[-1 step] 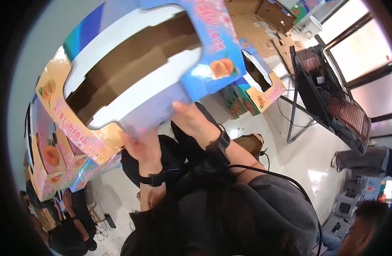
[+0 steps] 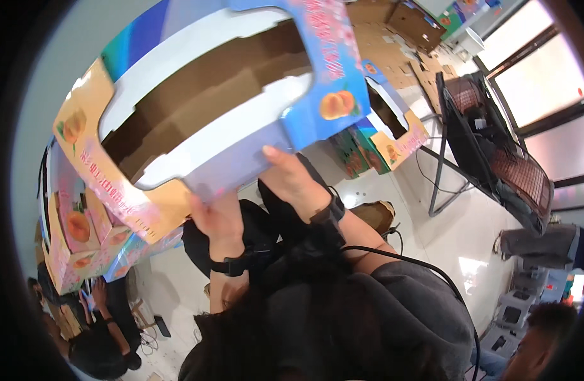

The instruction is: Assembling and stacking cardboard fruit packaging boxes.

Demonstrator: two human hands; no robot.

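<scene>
A large printed fruit carton (image 2: 238, 157) fills the upper left, tilted, its wide top opening showing brown cardboard inside. White flaps edge the opening, and peaches and blossoms decorate the yellow, blue and lilac outside. My left hand (image 2: 221, 219) grips its near side by the yellow corner. Farther right along the same lilac side, my right hand (image 2: 292, 179) is closed on it, thumb lying on the panel. The carton hides most of the fingers of both hands. Black straps circle both wrists.
Another fruit carton (image 2: 396, 133) stands beyond my right hand, beside a black folding chair (image 2: 489, 140). More printed cartons (image 2: 79, 235) are stacked at left. One person (image 2: 104, 343) sits lower left, another (image 2: 536, 340) lower right near grey stools (image 2: 514, 308). Flattened cardboard (image 2: 374, 32) lies at back.
The carton and both hands appear slightly farther right, along with most of the surroundings. The hold on the carton is the same.
</scene>
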